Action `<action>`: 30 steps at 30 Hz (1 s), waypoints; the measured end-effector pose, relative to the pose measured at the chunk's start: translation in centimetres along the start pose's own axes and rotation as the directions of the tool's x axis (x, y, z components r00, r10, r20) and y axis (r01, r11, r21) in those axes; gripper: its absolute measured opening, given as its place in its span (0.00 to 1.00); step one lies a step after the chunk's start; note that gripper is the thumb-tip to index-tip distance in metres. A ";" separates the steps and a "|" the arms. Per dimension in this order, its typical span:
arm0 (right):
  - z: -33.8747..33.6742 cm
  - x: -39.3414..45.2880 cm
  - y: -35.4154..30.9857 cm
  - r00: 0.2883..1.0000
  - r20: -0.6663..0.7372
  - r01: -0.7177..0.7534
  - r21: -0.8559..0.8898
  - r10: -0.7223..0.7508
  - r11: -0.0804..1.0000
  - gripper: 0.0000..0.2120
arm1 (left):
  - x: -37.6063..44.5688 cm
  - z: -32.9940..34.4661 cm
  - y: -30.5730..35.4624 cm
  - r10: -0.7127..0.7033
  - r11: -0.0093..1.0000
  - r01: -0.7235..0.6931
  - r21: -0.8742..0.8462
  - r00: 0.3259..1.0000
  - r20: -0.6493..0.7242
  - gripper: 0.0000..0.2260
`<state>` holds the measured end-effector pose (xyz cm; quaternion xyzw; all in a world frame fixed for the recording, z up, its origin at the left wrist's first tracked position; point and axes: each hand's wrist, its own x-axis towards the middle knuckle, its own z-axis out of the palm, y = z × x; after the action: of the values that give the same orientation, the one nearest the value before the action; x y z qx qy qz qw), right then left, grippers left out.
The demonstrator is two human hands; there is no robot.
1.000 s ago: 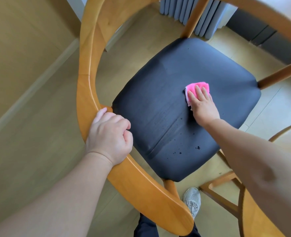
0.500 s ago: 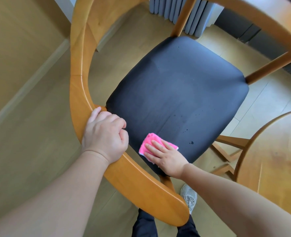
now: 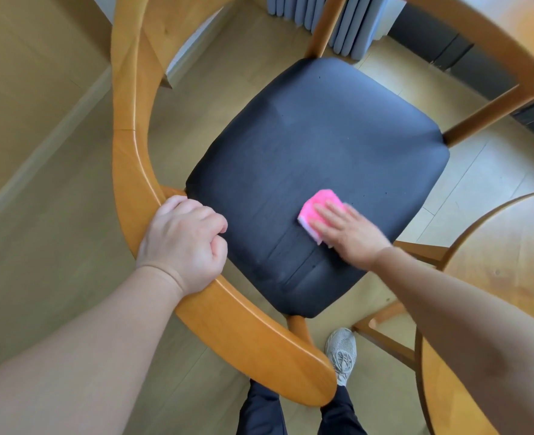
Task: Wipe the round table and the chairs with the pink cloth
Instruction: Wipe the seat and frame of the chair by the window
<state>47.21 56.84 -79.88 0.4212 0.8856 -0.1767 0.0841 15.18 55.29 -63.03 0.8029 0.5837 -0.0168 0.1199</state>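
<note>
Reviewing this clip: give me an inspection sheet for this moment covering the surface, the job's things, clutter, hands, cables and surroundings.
Surface: black seat of the wooden chair; faint streaks near its front edge and a few small specks.
Job's things: pink cloth folded, lying flat on the seat's front right part; round table partly in view at right.
Clutter: nothing seen.
Hands: left hand grips the chair's curved wooden rail; right hand presses the cloth with straight fingers, slightly blurred.
Cables: nothing seen.
Surroundings: pale wood floor; grey ribbed panel beyond the chair; the person's grey shoe under the seat's front.
</note>
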 end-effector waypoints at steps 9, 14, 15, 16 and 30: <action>-0.4 1.4 5.3 0.815 -0.046 -0.565 0.157 0.577 0.810 0.30 | 0.0 0.1 -0.1 -0.004 1.000 0.004 -0.029 1.000 0.006 0.16; 1.2 -0.3 -1.7 0.868 -0.094 -0.468 0.169 0.487 0.867 0.30 | 0.0 0.0 -0.1 -0.016 0.999 0.017 -0.040 1.000 0.008 0.18; 1.8 -1.1 -3.7 0.892 -0.110 -0.419 0.167 0.439 0.893 0.30 | -0.1 0.0 -0.1 -0.017 0.999 0.018 -0.041 1.000 0.005 0.18; 2.4 -1.9 -5.6 0.917 -0.119 -0.362 0.159 0.382 0.919 0.30 | -0.1 0.0 -0.1 -0.021 0.999 0.021 -0.036 1.000 0.004 0.17; 6.3 -7.2 -10.6 0.996 -0.038 0.076 -0.052 -0.079 0.996 0.36 | 0.0 0.0 0.1 -0.014 1.000 0.014 -0.023 1.000 -0.006 0.14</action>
<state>43.55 43.09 -81.03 0.3877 0.9070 -0.1487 0.0700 15.29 55.26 -62.99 0.7975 0.5897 -0.0086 0.1274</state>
